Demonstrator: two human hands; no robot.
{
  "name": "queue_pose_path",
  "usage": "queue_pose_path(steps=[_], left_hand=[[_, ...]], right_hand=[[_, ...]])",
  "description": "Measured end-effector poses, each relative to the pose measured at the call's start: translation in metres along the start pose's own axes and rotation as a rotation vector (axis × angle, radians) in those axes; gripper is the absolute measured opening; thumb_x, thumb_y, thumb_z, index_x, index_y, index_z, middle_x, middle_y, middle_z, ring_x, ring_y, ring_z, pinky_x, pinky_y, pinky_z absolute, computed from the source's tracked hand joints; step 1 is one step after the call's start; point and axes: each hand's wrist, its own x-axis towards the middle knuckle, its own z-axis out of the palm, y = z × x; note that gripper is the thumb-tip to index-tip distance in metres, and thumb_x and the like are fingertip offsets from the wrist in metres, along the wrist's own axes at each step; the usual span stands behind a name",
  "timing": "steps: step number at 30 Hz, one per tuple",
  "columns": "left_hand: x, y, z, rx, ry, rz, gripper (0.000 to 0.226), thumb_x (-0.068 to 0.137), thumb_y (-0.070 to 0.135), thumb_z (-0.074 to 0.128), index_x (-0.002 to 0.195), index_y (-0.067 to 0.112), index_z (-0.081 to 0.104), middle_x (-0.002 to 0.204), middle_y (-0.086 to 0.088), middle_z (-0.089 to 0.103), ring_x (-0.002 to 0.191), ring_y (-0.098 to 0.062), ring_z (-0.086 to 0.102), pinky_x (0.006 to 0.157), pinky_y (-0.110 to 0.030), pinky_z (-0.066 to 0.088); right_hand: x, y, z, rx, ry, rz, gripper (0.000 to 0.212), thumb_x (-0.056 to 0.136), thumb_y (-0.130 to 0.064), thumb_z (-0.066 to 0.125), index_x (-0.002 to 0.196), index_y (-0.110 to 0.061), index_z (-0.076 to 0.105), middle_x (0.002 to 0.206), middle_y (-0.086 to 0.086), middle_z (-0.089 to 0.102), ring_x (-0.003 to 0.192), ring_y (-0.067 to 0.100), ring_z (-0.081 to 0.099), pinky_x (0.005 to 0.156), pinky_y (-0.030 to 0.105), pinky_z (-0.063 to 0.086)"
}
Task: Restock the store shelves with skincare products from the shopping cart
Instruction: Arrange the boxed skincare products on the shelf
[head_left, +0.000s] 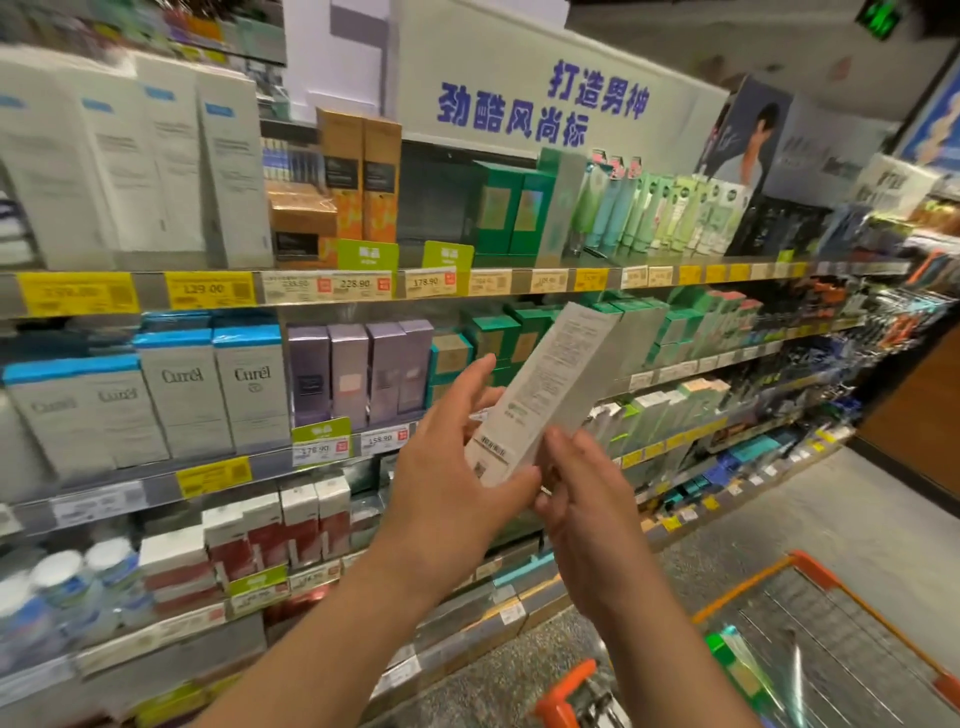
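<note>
A person stands before stocked store shelves (332, 291), a tall pale skincare box (545, 395) raised between both hands at the height of the middle tiers. On the left, white-and-blue Curel cartons (213, 395) and purple boxes (358, 374) fill the second shelf. The left hand (457, 467) grasps the box's lower end, thumb pressed along its bottom edge and fingers reaching up behind its left side. The box's long axis tilts from that lower left end up toward the far right, its printed back facing the camera and its top reaching the row of green boxes (498, 332). The right hand (576, 493) steadies the lower right edge with its fingertips, fingers only loosely curled. Both hands meet at the near end, so the free far end points at the shelving; the left hand has the fuller hold and looks better placed to slide the box forward. At lower right, the orange-rimmed shopping cart (810, 561) waits just beside the person.
</note>
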Motion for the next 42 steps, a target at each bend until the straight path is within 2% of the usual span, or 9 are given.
queue_pose_path(steps=[5, 10, 15, 18, 21, 26, 31, 37, 42], left_hand=[[-0.006, -0.007, -0.021, 0.076, 0.054, 0.006, 0.090, 0.081, 0.030, 0.086, 0.154, 0.044, 0.036, 0.128, 0.025, 0.054, 0.116, 0.008, 0.053, 0.084, -0.017, 0.057], [-0.007, -0.015, -0.051, -0.068, 0.064, -0.096, 0.081, 0.078, 0.024, 0.089, 0.144, 0.043, 0.047, 0.126, 0.026, 0.058, 0.115, 0.007, 0.056, 0.085, -0.017, 0.056], [-0.003, -0.012, -0.082, -0.352, 0.065, -0.329, 0.024, 0.104, 0.025, 0.056, 0.118, 0.039, 0.070, 0.109, 0.007, 0.077, 0.098, -0.015, 0.072, 0.075, -0.032, 0.060], [-0.006, -0.012, -0.099, -0.522, 0.051, -0.434, 0.034, 0.107, 0.042, 0.044, 0.114, 0.029, 0.074, 0.106, -0.006, 0.078, 0.090, -0.021, 0.072, 0.065, -0.032, 0.056], [-0.012, -0.019, -0.115, -0.654, 0.008, -0.412, 0.049, 0.097, 0.055, 0.056, 0.130, 0.021, 0.065, 0.119, -0.012, 0.075, 0.093, -0.021, 0.073, 0.066, -0.029, 0.057], [-0.017, -0.025, -0.135, -0.657, -0.013, -0.322, 0.048, 0.080, 0.030, 0.068, 0.126, 0.016, 0.065, 0.103, -0.008, 0.077, 0.077, -0.016, 0.071, 0.053, -0.024, 0.054], [-0.007, -0.028, -0.148, -0.575, 0.116, -0.294, 0.054, 0.084, 0.027, 0.081, 0.134, 0.021, 0.061, 0.117, -0.006, 0.076, 0.102, -0.026, 0.075, 0.076, -0.033, 0.061], [0.010, -0.034, -0.166, -0.512, 0.235, -0.278, 0.050, 0.086, 0.039, 0.073, 0.132, 0.024, 0.062, 0.118, -0.004, 0.076, 0.110, -0.028, 0.073, 0.091, -0.046, 0.060], [0.036, -0.036, -0.184, -0.481, 0.341, -0.223, 0.059, 0.080, 0.036, 0.072, 0.134, 0.028, 0.051, 0.112, 0.001, 0.078, 0.105, -0.022, 0.075, 0.082, -0.039, 0.062]], right_hand=[[-0.001, 0.006, 0.022, 0.070, -0.031, 0.037, 0.028, 0.106, -0.022, 0.046, 0.123, -0.019, 0.067, 0.110, 0.005, 0.078, 0.101, 0.016, 0.074, 0.091, 0.044, 0.053], [0.002, 0.007, 0.048, 0.049, -0.112, 0.018, 0.027, 0.103, -0.018, 0.054, 0.127, -0.019, 0.066, 0.118, 0.006, 0.076, 0.112, 0.025, 0.071, 0.091, 0.040, 0.055], [0.009, 0.014, 0.077, 0.074, -0.064, -0.079, 0.049, 0.076, -0.038, 0.088, 0.118, -0.027, 0.067, 0.110, -0.002, 0.074, 0.106, 0.022, 0.070, 0.084, 0.036, 0.058], [0.006, 0.016, 0.093, 0.020, -0.125, -0.144, 0.032, 0.082, -0.037, 0.083, 0.109, -0.026, 0.067, 0.102, -0.003, 0.073, 0.097, 0.018, 0.069, 0.078, 0.030, 0.058], [0.003, 0.017, 0.108, 0.001, -0.175, -0.166, 0.040, 0.076, -0.031, 0.075, 0.112, -0.019, 0.064, 0.094, -0.001, 0.071, 0.087, 0.012, 0.067, 0.071, 0.024, 0.056], [0.006, 0.020, 0.128, 0.002, -0.215, -0.184, 0.032, 0.084, -0.028, 0.082, 0.109, -0.024, 0.063, 0.104, 0.009, 0.074, 0.095, 0.018, 0.069, 0.073, 0.029, 0.059], [0.016, 0.022, 0.143, -0.011, -0.257, -0.186, 0.031, 0.084, -0.028, 0.081, 0.111, -0.028, 0.066, 0.110, 0.008, 0.074, 0.102, 0.025, 0.068, 0.077, 0.029, 0.058], [0.040, 0.033, 0.161, -0.134, -0.358, -0.169, 0.047, 0.081, -0.033, 0.077, 0.126, -0.037, 0.064, 0.116, 0.002, 0.070, 0.105, 0.025, 0.067, 0.086, 0.036, 0.060], [0.064, 0.045, 0.180, -0.113, -0.437, -0.090, 0.050, 0.088, -0.010, 0.081, 0.132, -0.025, 0.064, 0.116, 0.010, 0.072, 0.105, 0.031, 0.068, 0.085, 0.034, 0.062]])
